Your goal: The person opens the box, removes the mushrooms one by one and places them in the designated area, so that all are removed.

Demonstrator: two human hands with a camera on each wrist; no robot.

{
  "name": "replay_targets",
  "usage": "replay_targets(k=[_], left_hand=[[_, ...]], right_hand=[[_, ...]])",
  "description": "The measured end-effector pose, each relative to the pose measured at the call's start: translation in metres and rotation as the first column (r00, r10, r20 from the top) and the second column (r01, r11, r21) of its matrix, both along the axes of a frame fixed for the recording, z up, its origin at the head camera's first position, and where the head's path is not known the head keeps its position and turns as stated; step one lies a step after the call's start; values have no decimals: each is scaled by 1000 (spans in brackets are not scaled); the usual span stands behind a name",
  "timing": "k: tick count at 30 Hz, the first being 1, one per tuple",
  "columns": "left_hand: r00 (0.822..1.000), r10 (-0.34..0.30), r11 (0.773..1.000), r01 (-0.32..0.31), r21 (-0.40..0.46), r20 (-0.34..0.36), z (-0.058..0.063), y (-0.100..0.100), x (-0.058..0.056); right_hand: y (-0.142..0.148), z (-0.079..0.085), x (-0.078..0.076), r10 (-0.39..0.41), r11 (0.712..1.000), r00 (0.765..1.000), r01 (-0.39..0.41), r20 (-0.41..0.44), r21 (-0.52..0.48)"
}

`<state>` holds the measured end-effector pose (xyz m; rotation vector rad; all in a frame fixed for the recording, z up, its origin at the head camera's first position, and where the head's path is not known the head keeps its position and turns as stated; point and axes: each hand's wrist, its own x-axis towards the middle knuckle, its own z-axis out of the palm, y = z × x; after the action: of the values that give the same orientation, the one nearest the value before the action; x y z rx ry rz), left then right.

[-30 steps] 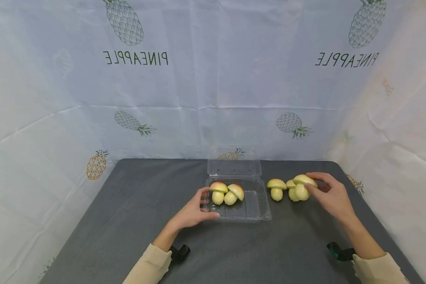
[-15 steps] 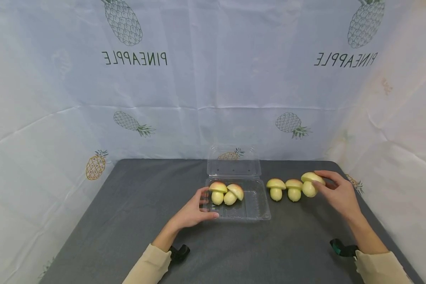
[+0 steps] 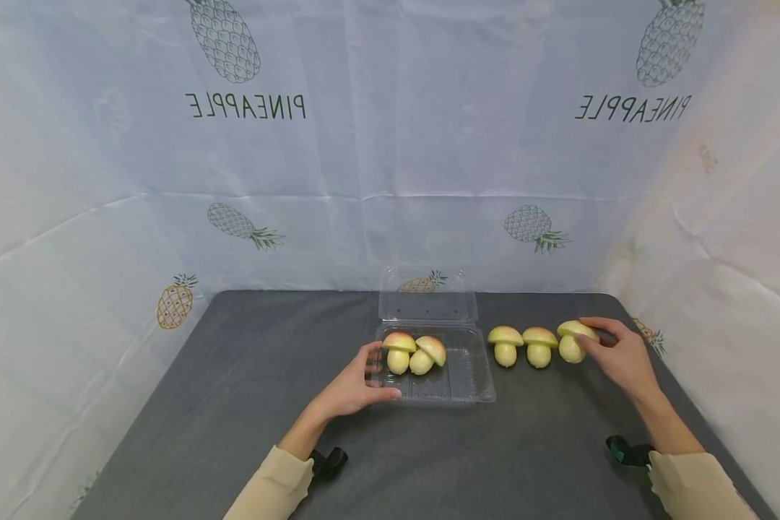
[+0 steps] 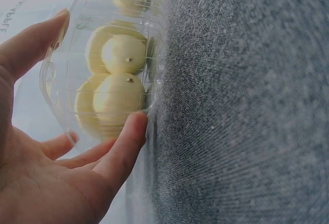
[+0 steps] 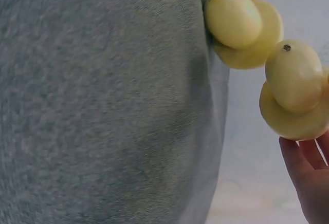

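Note:
My left hand [image 3: 354,386] holds the left end of a clear plastic clamshell box [image 3: 468,361], thumb at the front and fingers at the side. Two toy mushrooms with yellow-red caps, one upright [image 3: 399,354] and one tilted [image 3: 427,356], lie in its left part. In the left wrist view the fingers [image 4: 131,136] touch the box wall beside a mushroom [image 4: 119,98]. On the right, my right hand [image 3: 617,357] pinches a mushroom [image 3: 572,343] by its cap. Whether its stem touches the table is unclear. Two more mushrooms, one [image 3: 505,347] and another [image 3: 539,347], stand to its left.
The box lid [image 3: 427,300] stands raised behind its base, near the back curtain [image 3: 325,238]. Pineapple-print cloth surrounds the dark grey table [image 3: 286,339] at the back and sides. Black straps show at both wrists.
My right hand has moved right with its mushroom, away from the one it overlapped, then slightly down. The left hand and the box have stayed in place.

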<state>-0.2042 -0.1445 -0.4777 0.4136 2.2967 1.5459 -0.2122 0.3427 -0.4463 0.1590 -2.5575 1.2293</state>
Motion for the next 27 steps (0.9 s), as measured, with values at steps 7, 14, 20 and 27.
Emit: replay_targets(k=[7,14,20,27], left_hand=[[1000,4,1000,-4,4,-4,2,0,1],[1000,1,1000,-1,5,-9,1,0,1],[1000,2,1000,-2,4,-3,-1,0,0],[1000,-5,1000,5,-3,-10,-1,-1,0]], right_hand=[[3,-8,-3,-27,999,998,24,62,45],[8,-18,-8,-18,997,995,11,99,70],[8,-23,-11,-10,994,991,-5,134,112],[6,-22,-13,-1,990,993,-16,118,142]])
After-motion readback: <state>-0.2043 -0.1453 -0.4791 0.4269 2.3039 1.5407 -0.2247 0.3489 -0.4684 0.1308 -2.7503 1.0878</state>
